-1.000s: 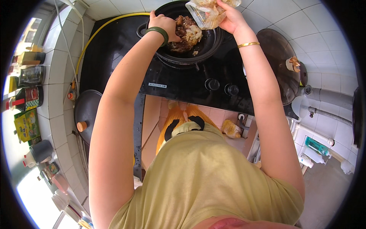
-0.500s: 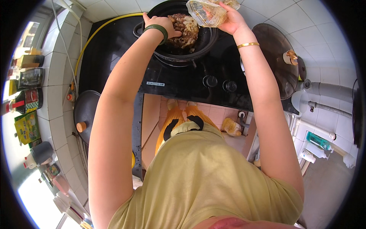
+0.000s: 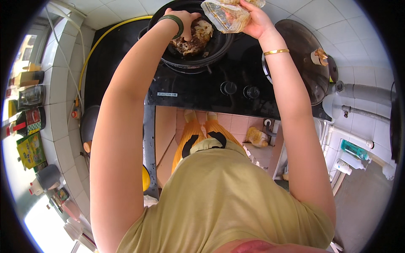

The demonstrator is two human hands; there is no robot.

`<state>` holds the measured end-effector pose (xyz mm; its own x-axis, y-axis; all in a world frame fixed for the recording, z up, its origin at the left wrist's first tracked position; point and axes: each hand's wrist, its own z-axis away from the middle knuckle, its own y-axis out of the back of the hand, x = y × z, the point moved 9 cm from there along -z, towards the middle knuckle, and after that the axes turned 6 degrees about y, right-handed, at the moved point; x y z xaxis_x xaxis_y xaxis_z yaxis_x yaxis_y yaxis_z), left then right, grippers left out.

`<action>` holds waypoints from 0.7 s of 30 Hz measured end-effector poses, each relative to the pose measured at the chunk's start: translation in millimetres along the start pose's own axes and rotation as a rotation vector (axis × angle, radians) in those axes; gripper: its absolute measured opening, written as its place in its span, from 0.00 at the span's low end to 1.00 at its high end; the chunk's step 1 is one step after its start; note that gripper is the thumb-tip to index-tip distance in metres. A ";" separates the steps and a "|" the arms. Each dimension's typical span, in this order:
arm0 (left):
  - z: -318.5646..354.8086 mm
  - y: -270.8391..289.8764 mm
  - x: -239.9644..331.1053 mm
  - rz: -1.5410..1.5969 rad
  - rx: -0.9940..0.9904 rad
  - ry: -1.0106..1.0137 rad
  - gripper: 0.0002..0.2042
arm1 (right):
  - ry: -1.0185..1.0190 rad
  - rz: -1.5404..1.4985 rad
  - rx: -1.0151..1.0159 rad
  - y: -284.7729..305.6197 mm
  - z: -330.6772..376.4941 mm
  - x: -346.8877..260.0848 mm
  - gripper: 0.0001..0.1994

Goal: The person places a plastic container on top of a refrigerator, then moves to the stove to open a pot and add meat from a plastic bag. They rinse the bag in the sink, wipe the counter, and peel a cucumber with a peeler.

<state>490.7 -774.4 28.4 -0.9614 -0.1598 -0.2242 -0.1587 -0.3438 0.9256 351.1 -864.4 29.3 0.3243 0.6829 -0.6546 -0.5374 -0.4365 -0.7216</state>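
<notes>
A brown, crumbly lump of food that looks like cooked meat [image 3: 199, 38] lies in a black wok [image 3: 221, 54] on the stove. My left hand [image 3: 185, 24], with a dark green bangle at its wrist, reaches over the wok's left side. Its fingers and thumb straddle the lump's upper left edge and grip it; some fingertips are hidden. To the right, above the wok's rim, my right hand [image 3: 258, 24] pinches a crumpled clear plastic bag [image 3: 228, 17] with brownish residue inside. A gold bracelet circles that wrist.
The black glass stove [image 3: 190, 86] has two knobs [image 3: 230, 88] at its front. A large glass lid [image 3: 295, 55] leans at the right wall. A yellow hose [image 3: 101, 40] runs behind on the left. Bottles and packets [image 3: 31, 122] line the left sill.
The lump has shifted left and nearer in the wok and looks turned. My left hand has moved over its upper edge. My right hand still holds the bag.
</notes>
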 end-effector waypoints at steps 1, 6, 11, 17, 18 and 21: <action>-3.5 -2.6 -0.5 0.030 -0.022 -0.004 0.48 | 0.012 0.002 0.011 0.5 1.3 -1.5 0.17; -8.9 -3.9 -2.6 0.080 0.010 -0.008 0.47 | 0.031 0.004 -0.005 7.0 3.9 -5.8 0.14; -1.8 -0.3 -6.8 0.128 0.027 0.017 0.47 | 0.004 -0.007 -0.006 -2.8 11.6 -5.1 0.14; 15.0 2.0 -5.4 0.179 0.168 0.100 0.43 | 0.045 0.020 -0.024 -1.1 9.3 -10.5 0.14; 18.3 3.0 -5.2 0.171 0.209 0.111 0.42 | 0.056 0.029 -0.001 0.4 9.8 -12.0 0.14; 14.7 6.0 -20.6 0.218 0.221 0.118 0.39 | 0.079 0.037 0.033 1.8 9.6 -18.8 0.14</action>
<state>506.2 -759.6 43.0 -0.9474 -0.3180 -0.0352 -0.0094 -0.0824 0.9966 336.6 -872.4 42.5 0.3637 0.6179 -0.6971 -0.5746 -0.4402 -0.6900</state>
